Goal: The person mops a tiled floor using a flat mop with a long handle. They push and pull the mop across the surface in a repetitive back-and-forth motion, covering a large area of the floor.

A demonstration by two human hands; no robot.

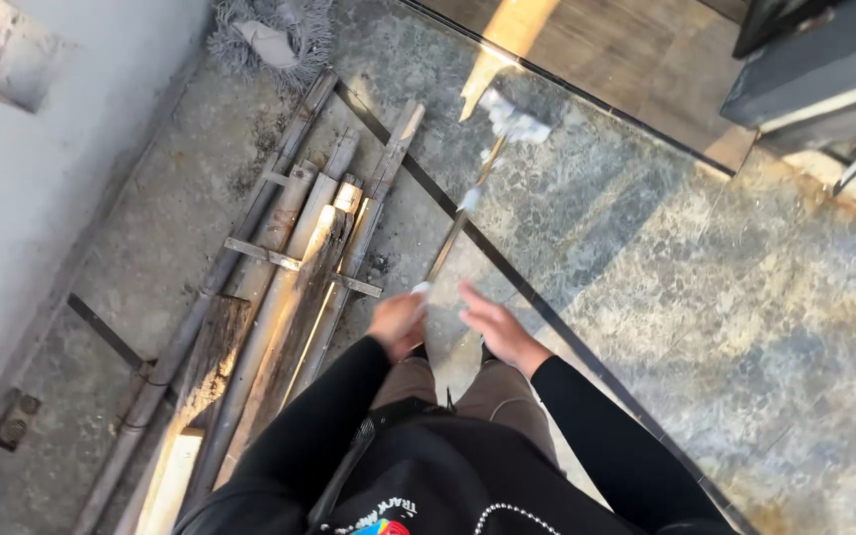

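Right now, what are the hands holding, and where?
Left hand grips the near end of a thin mop handle; right hand is open beside it, holding nothing.

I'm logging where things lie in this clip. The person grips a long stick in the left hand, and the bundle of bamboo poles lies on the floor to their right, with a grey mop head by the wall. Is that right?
Not quite. In the head view the bamboo poles lie to the person's left, next to the wall, not their right. The rest stands: the left hand grips the long stick, and the grey mop head lies by the wall.
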